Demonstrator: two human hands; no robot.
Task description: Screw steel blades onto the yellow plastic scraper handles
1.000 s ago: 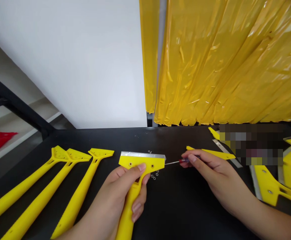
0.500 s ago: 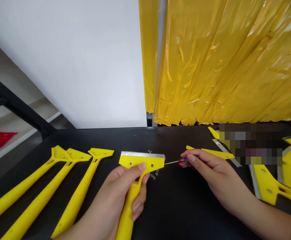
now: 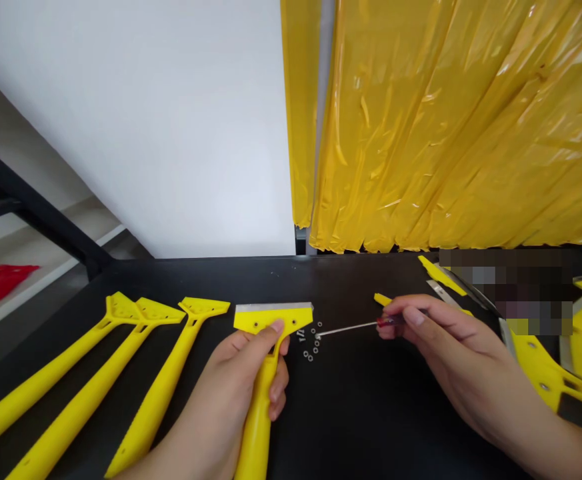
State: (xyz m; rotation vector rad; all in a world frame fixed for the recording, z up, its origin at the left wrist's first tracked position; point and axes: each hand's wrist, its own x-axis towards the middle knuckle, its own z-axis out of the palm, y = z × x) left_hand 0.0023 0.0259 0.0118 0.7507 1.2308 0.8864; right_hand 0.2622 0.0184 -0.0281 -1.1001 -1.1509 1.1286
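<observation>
The left hand grips the scraper; right of it, the right hand pinches a screwdriver, tip now uncovered, apparently working the nuts.

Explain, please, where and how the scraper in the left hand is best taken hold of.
Probably best by its long yellow handle, from the near left: this runs towards the picture's bottom, while the metal blade lines the far edge and the screwdriver points in from the right.

A single head-worn view here, looking forward and down, close above the left hand and right hand, the black table stretching away to yellow plastic behind.
</observation>
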